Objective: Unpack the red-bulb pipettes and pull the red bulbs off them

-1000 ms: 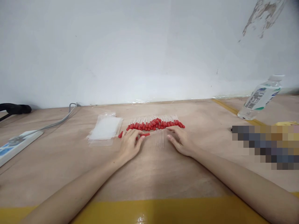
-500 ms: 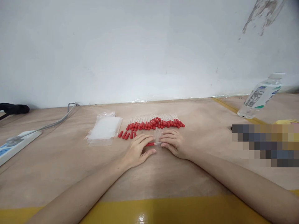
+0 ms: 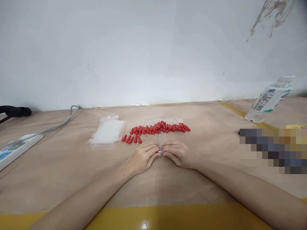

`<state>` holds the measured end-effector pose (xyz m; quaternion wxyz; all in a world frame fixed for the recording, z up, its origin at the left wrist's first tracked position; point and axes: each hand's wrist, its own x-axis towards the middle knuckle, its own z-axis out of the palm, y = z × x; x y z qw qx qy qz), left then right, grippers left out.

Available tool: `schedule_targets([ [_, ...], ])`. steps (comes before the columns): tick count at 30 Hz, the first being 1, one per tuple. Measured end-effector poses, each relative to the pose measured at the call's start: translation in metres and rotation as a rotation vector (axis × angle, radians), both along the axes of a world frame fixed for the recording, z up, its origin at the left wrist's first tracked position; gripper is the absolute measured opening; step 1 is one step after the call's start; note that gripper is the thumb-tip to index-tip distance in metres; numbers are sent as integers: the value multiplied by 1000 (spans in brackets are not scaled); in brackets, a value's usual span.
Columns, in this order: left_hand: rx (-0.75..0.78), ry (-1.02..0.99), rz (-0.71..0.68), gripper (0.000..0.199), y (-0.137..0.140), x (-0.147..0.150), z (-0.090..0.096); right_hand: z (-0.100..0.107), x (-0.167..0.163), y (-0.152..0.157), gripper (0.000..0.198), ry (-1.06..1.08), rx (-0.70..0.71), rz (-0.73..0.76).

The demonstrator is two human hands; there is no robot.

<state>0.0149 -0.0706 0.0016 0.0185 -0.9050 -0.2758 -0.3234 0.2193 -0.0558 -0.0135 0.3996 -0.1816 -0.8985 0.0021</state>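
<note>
My left hand (image 3: 144, 157) is closed around a red rubber bulb, of which only a sliver shows at the fingertips. Opposite it, my right hand (image 3: 178, 153) pinches a thin glass dropper tube (image 3: 161, 152) lying crosswise between the two hands, its left end at the bulb. Just beyond my fingers lie several bare glass tubes (image 3: 164, 136), partly covered by the hands. Several loose red rubber bulbs (image 3: 130, 139) rest left of them. Behind is a long row of glass droppers (image 3: 158, 127) with red bulbs facing me.
A stack of clear plastic bags (image 3: 107, 131) lies left of the droppers. Far left are a power strip (image 3: 22, 148) with a grey cable and a black object (image 3: 18, 111). On the right stands a plastic bottle (image 3: 270, 100), near a blurred-out patch. Yellow tape (image 3: 134, 217) runs along the front.
Both hands have come slightly nearer to me and closer together. The left fingers have closed over the red bulb, which showed more before, and the right fingers now pinch the tube.
</note>
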Motion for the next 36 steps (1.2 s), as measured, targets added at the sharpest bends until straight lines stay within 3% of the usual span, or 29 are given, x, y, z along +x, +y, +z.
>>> schedule_targets([
  [13,-46,48,-13,15,-6,-4,2,8,8,-7,16,-103,282,-16],
  [20,-19,42,-37,15,-7,-4,1,10,15,-7,23,-133,325,9],
  [24,-5,39,-10,17,-6,-9,1,11,26,-4,27,-121,262,21],
  [27,-15,-24,162,19,3,-27,10,11,39,5,25,-32,153,-137],
  [31,-93,-107,593,27,20,-61,30,8,51,19,23,12,11,-477],
  [33,-173,-76,761,30,28,-74,37,5,50,21,24,-29,-69,-551],
  [36,-254,23,883,31,35,-83,39,4,44,19,24,-36,-176,-575],
])
